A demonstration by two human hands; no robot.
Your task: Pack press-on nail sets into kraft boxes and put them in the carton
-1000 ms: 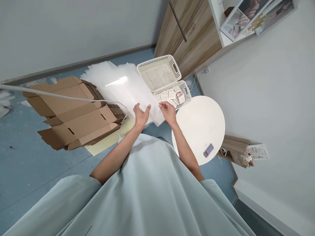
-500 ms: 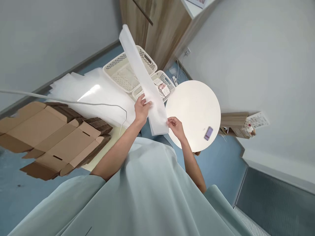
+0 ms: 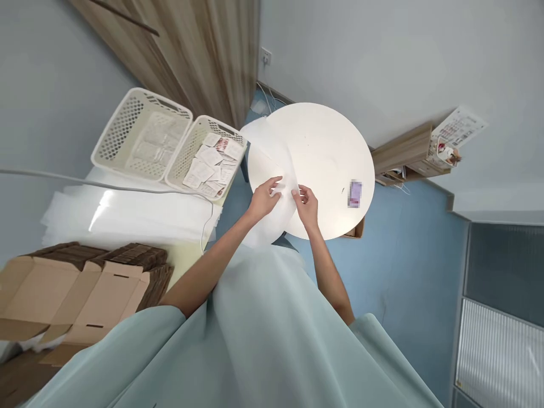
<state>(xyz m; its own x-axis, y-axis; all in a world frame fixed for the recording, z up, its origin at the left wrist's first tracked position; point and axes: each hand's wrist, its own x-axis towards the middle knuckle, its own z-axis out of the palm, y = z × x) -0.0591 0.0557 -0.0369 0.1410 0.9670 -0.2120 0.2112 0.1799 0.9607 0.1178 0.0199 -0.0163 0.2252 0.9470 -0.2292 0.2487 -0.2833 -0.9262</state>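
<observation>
A thin, whitish, translucent sheet (image 3: 270,218) hangs curved between my hands, over the near left edge of the round white table (image 3: 331,153). Its upper part reaches past the table's left rim. My left hand (image 3: 264,199) has the sheet between thumb and fingers, with the fingertips partly veiled by it. On the other side, my right hand (image 3: 307,206) pinches the sheet's right edge between thumb and forefinger, its other fingers curled. Where the sheet lies against the table, its outline is hard to make out.
At left stand two white baskets, one (image 3: 142,93) with clear packets, the other holding several printed cards (image 3: 208,164). Below them lie a stack of glossy sheets (image 3: 127,218) and flattened cardboard boxes (image 3: 97,289). A grey cable (image 3: 170,194) crosses there. A blurred purple item (image 3: 355,194) rests on the table.
My view has turned right. The sheet, a long narrow strip before, has swung over the table and spread wider. Both hands have come closer together, the left moving right.
</observation>
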